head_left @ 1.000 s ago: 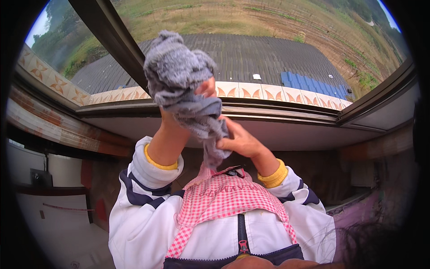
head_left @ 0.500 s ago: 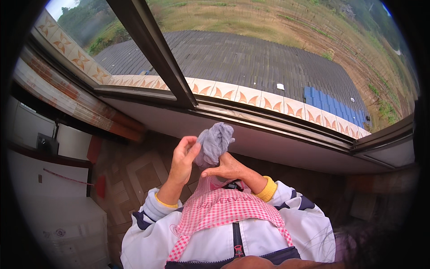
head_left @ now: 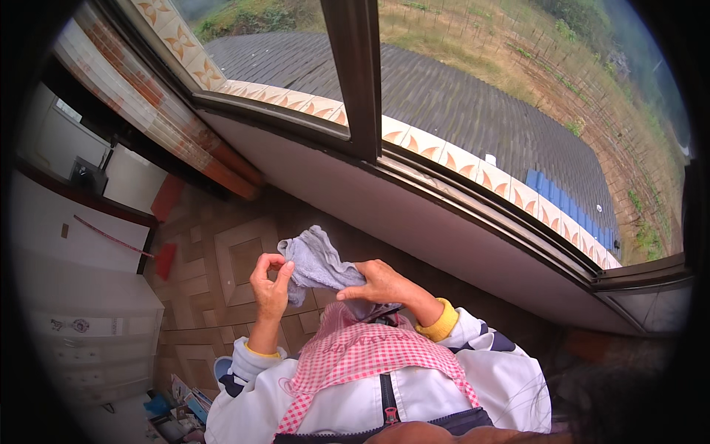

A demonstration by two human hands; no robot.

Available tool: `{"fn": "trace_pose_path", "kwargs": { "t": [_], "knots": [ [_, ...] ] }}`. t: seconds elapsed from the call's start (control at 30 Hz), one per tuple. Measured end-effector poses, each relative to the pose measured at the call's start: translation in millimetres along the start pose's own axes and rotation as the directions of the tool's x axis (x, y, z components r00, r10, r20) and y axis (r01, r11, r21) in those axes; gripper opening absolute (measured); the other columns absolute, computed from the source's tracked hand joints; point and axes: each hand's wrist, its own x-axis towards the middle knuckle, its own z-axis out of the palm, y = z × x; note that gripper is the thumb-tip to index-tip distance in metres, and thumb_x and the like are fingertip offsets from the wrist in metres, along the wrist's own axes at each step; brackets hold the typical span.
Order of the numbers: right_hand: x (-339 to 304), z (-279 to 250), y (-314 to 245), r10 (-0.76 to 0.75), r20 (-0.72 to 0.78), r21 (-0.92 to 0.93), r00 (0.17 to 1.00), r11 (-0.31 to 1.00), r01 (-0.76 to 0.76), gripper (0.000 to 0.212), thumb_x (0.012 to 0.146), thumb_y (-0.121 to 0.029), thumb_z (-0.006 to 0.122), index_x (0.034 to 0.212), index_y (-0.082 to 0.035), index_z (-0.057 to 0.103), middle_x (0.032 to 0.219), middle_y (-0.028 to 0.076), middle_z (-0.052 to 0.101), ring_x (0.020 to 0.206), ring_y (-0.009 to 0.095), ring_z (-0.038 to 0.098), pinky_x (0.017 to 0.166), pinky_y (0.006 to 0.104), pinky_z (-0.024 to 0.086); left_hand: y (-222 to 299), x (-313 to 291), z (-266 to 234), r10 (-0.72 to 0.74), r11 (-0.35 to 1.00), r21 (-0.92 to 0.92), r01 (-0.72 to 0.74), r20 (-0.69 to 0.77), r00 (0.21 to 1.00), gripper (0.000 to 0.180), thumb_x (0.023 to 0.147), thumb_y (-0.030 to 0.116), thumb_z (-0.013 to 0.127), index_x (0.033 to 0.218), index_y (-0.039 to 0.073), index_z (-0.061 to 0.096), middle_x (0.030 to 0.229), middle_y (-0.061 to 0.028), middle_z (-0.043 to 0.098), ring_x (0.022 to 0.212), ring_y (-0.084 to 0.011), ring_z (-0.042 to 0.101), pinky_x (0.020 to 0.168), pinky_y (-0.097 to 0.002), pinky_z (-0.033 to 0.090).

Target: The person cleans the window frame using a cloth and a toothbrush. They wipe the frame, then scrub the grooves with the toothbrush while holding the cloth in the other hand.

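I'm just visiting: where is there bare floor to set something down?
The tiled floor between the long-handled red tool and the left hand shows a bare patch. The strip beside the wall under the window is too dark to judge. It's crowded at lower left, with assorted items, and between the left hand and right hand, where the grey cloth stretches.

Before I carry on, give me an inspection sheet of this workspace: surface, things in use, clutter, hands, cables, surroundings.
Surface: brown patterned floor, nothing standing between it and the work that I can see.
Things in use: grey cloth, crumpled, held in the air.
Clutter: red-headed, long-handled tool at left; mixed items at lower left, too unclear to name.
Hands: left hand pinches the cloth's left edge; right hand grips its right end.
Cables: nothing seen clearly.
Surroundings: dark window frame, patterned curtain, roof outside.
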Motion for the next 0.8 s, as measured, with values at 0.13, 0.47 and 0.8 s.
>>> {"fn": "trace_pose_path", "kwargs": {
  "t": [0.13, 0.47, 0.8],
  "knots": [
    [0.1, 19.6, -42.0, -0.310, -0.087, -0.165, 0.947, 0.942, 0.294, 0.035, 0.076, -0.031, 0.082, 0.091, -0.002, 0.069, 0.087, 0.016, 0.065, 0.083, 0.037, 0.064, 0.071, 0.0437, 0.050, -4.2, -6.4, -30.0, 0.197, 0.911, 0.365, -0.190, 0.018, 0.980, 0.039, 0.090, 0.035, 0.074, 0.109, 0.003, 0.063, 0.106, -0.0098, 0.063, 0.100, -0.0228, 0.059, 0.088, -0.0363, 0.048],
    [60.7, 152.5, -131.7, -0.466, -0.325, 0.336, 0.823, 0.757, 0.561, 0.027, 0.083, -0.010, 0.077, 0.104, 0.003, 0.067, 0.111, 0.009, 0.063, 0.098, 0.019, 0.062, 0.085, 0.0303, 0.050, -41.2, -74.0, -98.8, 0.063, 0.662, -0.701, 0.264, 0.403, 0.913, 0.124, 0.052, 0.075, 0.082, 0.142, -0.001, 0.042, 0.138, -0.0093, 0.052, 0.127, -0.0196, 0.051, 0.107, -0.0361, 0.043],
    [108.3, 214.7, -143.3, -0.331, -0.132, 0.308, 0.934, 0.882, 0.356, 0.044, 0.091, -0.027, 0.074, 0.123, 0.001, 0.062, 0.117, 0.008, 0.063, 0.105, 0.018, 0.062, 0.090, 0.0322, 0.052, -116.5, -143.3, -175.6, -0.446, 0.792, -0.501, 0.348, -0.086, 0.891, 0.030, 0.081, 0.007, 0.079, 0.107, -0.002, 0.069, 0.101, -0.0080, 0.072, 0.092, -0.0175, 0.067, 0.084, -0.0322, 0.051]
  ]
}}
